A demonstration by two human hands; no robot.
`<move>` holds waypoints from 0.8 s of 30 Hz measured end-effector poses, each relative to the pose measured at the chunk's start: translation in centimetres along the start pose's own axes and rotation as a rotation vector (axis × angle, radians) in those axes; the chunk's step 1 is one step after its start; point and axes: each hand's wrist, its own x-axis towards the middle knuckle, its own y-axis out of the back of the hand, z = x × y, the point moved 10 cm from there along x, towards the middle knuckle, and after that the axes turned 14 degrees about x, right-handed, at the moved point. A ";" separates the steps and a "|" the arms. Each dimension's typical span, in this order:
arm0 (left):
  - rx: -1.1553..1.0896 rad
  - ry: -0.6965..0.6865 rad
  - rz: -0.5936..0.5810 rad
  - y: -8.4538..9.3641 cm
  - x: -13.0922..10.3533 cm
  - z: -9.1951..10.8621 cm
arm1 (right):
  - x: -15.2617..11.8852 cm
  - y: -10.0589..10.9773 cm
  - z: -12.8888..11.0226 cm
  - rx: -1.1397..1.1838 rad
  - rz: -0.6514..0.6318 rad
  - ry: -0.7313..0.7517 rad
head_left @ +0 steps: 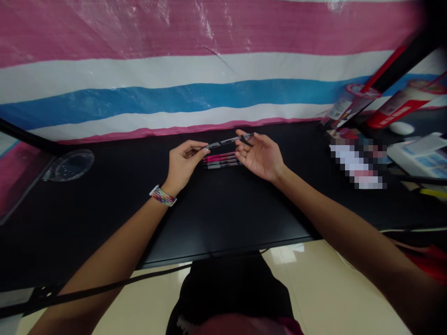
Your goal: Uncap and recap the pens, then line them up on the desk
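A slim grey-and-black pen (227,141) is held up slightly tilted above the black table, its right end higher. My left hand (185,163) pinches its left end between thumb and fingers. At the other end, my right hand (262,156) is turned palm up, with the thumb tip and fingers loosely around the pen. Just below it, several similar pens lie side by side on the table; a pink pen (220,158) is among them, and a grey pen (221,164) lies nearer to me. My right fingers partly hide their right ends.
The black table (223,218) backs onto a striped plastic sheet (195,100). A clear plastic lid (71,165) lies at left. On the right stand a drink cup (349,104) and a red-and-white cup (401,104) with straws, near a white rounded object (401,128).
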 end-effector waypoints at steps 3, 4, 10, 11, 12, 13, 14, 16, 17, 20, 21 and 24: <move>0.024 -0.008 0.007 0.3 0.1 0.2 | 0.0 0.0 -0.5 -0.052 0.013 0.032; 0.040 -0.012 0.011 0.4 0.2 0.2 | 0.1 0.2 -0.8 -0.081 0.023 0.064; 0.092 -0.003 -0.010 0.3 0.7 -0.8 | 0.5 1.3 -2.8 -0.329 0.089 0.278; 0.097 -0.002 -0.009 0.2 0.8 -1.0 | 0.6 1.5 -3.1 -0.389 0.103 0.305; 0.110 -0.006 -0.006 0.2 0.8 -1.2 | 0.7 1.7 -3.4 -0.450 0.116 0.329; 0.134 -0.014 -0.002 0.3 0.9 -1.4 | 0.8 1.9 -3.7 -0.509 0.123 0.348; 0.168 -0.029 0.004 0.3 0.9 -1.4 | 0.8 2.0 -3.9 -0.561 0.125 0.363; 0.263 -0.070 0.014 0.3 0.9 -1.4 | 0.9 2.2 -4.1 -0.652 0.119 0.393; 0.316 -0.091 0.012 0.3 0.9 -1.4 | 0.9 2.2 -4.2 -0.701 0.111 0.412; 0.448 -0.130 -0.004 0.0 0.9 -1.4 | 0.8 1.8 -4.3 -0.900 0.069 0.478; 0.478 -0.133 -0.014 -0.1 0.9 -1.4 | 0.8 1.5 -4.2 -0.981 0.050 0.496; 0.555 -0.125 -0.047 -0.4 0.8 -1.5 | 0.8 1.1 -3.9 -1.187 0.010 0.537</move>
